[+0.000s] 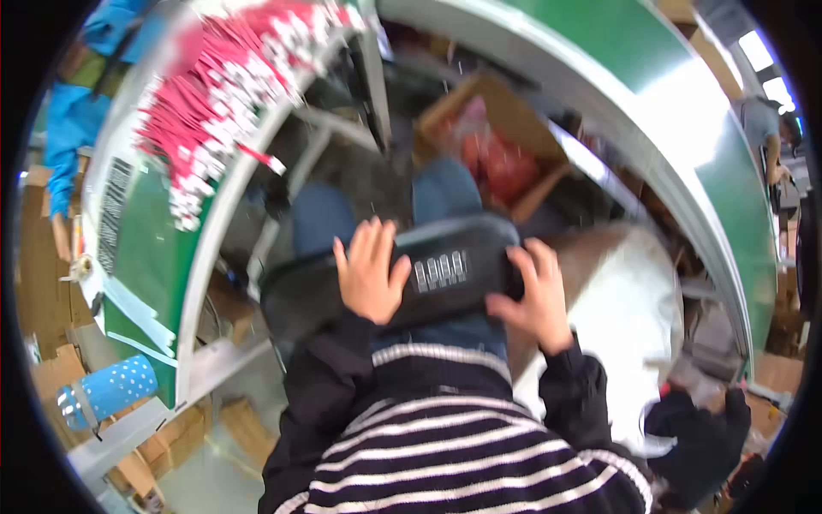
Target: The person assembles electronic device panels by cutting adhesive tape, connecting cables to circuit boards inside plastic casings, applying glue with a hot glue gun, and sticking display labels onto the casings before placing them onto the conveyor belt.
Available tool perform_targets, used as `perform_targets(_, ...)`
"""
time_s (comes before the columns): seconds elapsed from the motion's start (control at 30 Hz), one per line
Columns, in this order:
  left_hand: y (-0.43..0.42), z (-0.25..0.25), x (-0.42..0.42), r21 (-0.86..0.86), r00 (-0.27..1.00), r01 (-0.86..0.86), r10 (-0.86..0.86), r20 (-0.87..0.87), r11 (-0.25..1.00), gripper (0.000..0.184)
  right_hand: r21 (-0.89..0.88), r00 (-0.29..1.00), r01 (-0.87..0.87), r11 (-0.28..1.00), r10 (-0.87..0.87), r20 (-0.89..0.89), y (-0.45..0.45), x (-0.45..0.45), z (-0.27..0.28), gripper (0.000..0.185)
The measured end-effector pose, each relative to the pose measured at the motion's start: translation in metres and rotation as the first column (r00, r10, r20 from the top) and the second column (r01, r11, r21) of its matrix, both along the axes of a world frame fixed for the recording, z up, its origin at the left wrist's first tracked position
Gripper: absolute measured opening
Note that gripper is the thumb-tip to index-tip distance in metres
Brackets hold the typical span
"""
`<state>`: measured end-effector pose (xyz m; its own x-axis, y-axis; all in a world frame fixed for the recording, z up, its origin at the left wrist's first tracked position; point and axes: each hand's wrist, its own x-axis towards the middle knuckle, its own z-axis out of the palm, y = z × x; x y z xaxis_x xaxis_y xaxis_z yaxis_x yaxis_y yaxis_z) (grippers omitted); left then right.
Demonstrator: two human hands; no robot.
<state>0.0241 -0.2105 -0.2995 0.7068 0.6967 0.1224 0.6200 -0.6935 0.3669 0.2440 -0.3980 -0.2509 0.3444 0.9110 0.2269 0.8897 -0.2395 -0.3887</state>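
Note:
A long black object with rounded ends lies across my lap, slightly tilted. White digit-like segments show on its upper face; what kind of thing it is, I cannot make out. My left hand rests flat on it, left of the digits, with fingers stretched out and the thumb apart. At its right end is my right hand, fingers spread and a little bent, thumb pointing toward the object. Whether that hand touches it or hovers just over it is unclear.
Pink-red cables with white connectors are heaped on the green-topped bench at left. A blue dotted bottle stands near its end. Ahead, below bench level, an open cardboard box holds red items. Other people are at the sides.

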Motion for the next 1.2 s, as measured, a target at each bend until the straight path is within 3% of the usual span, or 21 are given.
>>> perform_targets(0.07, -0.003, 0.006, -0.008, -0.086, 0.988, 0.007, 0.006, 0.154, 0.996, 0.067, -0.145, 0.987, 0.041, 0.989, -0.063, -0.15, -0.032, -0.012, 0.004, 0.089)
perform_targets(0.1, -0.007, 0.014, -0.02, -0.103, 0.973, 0.066, -0.042, 0.228, 0.993, 0.067, -0.265, 0.92, 0.069, 0.962, -0.164, -0.355, -0.045, -0.019, -0.009, 0.093)
perform_targets(0.13, -0.012, 0.021, -0.029, -0.12, 0.95, 0.131, -0.09, 0.297, 0.984, 0.067, -0.238, 0.919, 0.078, 0.968, -0.162, -0.358, -0.05, -0.02, -0.015, 0.09)
perform_targets(0.2, -0.03, 0.067, -0.055, -0.087, 0.975, 0.222, -0.223, -0.009, 0.971, 0.067, -0.188, 0.926, 0.073, 0.979, -0.137, -0.351, -0.04, -0.013, -0.007, 0.087)
perform_targets(0.33, -0.057, 0.074, -0.098, 0.104, 0.982, 0.124, -0.107, -0.157, 0.987, 0.068, -0.211, 0.962, 0.019, 0.977, -0.075, -0.262, -0.026, -0.008, 0.075, 0.079)
perform_targets(0.37, -0.056, 0.072, -0.101, 0.119, 0.982, 0.117, -0.098, -0.16, 0.986, 0.068, -0.107, 0.971, -0.031, 0.994, 0.005, -0.24, -0.02, -0.008, 0.095, 0.075)
perform_targets(0.43, -0.052, 0.054, -0.106, 0.353, 0.999, 0.014, 0.002, -0.044, 0.935, 0.063, 0.0, 0.972, -0.096, 0.995, 0.094, -0.216, -0.012, -0.007, 0.131, 0.072)
perform_targets(0.5, -0.055, 0.057, -0.116, 0.457, 0.999, -0.051, 0.049, 0.015, 0.888, 0.06, 0.07, 0.86, -0.11, 0.991, 0.13, -0.493, -0.008, 0.002, 0.168, 0.063)
perform_targets(0.6, -0.051, 0.101, -0.126, 0.303, 0.921, -0.184, 0.056, 0.385, 0.935, 0.037, 0.172, 0.555, -0.085, 0.981, 0.19, -0.81, -0.004, 0.011, 0.201, 0.05)
perform_targets(0.63, -0.049, 0.119, -0.126, 0.308, 0.922, -0.184, 0.055, 0.383, 0.933, 0.037, 0.177, 0.552, -0.086, 0.98, 0.195, -0.81, -0.003, 0.009, 0.199, 0.05)
perform_targets(0.67, -0.048, 0.139, -0.124, 0.232, 0.919, -0.218, 0.119, 0.375, 0.948, 0.031, 0.327, 0.531, 0.055, 0.943, 0.25, -0.809, -0.001, 0.005, 0.195, 0.049)
perform_targets(0.73, -0.035, 0.169, -0.114, 0.082, 0.906, -0.286, 0.242, 0.346, 0.955, 0.022, 0.572, 0.514, 0.335, 0.749, 0.363, -0.777, 0.008, -0.002, 0.18, 0.045)
perform_targets(0.77, -0.022, 0.176, -0.107, 0.09, 0.908, -0.28, 0.233, 0.347, 0.956, 0.022, 0.578, 0.515, 0.34, 0.742, 0.367, -0.775, 0.013, -0.007, 0.165, 0.045)
perform_targets(0.83, 0.007, 0.184, -0.086, -0.151, 0.903, -0.226, 0.266, 0.339, 0.962, 0.029, 0.665, 0.686, 0.485, 0.568, 0.225, -0.692, 0.017, -0.022, 0.117, 0.042)
perform_targets(0.9, 0.033, 0.183, -0.049, -0.23, 0.865, -0.037, 0.146, 0.48, 0.973, 0.032, 0.678, 0.811, 0.396, 0.62, 0.111, -0.575, 0.013, -0.042, 0.073, 0.044)
perform_targets(0.97, 0.058, 0.179, -0.003, -0.292, 0.879, 0.051, 0.096, 0.467, 0.955, 0.03, 0.554, 0.859, 0.321, 0.768, 0.01, -0.512, 0.009, -0.074, 0.069, 0.049)
perform_targets(1.0, 0.078, 0.159, 0.026, -0.399, 0.852, 0.119, 0.112, 0.511, 0.909, 0.032, 0.578, 0.611, 0.335, 0.744, 0.296, -0.734, 0.02, -0.09, 0.07, 0.053)
perform_targets(1.03, 0.094, 0.143, 0.055, -0.498, 0.827, 0.19, 0.135, 0.546, 0.846, 0.033, 0.599, 0.255, 0.365, 0.713, 0.542, -0.801, 0.028, -0.099, 0.067, 0.057)
perform_targets(1.1, 0.1, 0.148, 0.106, -0.667, 0.775, 0.362, 0.188, 0.604, 0.651, 0.036, 0.544, 0.237, 0.457, 0.704, 0.494, -0.837, 0.03, -0.094, 0.059, 0.056)
perform_targets(1.2, 0.099, 0.173, 0.157, -0.718, 0.823, 0.453, 0.06, 0.564, 0.529, 0.034, 0.432, 0.173, 0.585, 0.687, 0.415, -0.893, 0.035, -0.071, 0.053, 0.054)
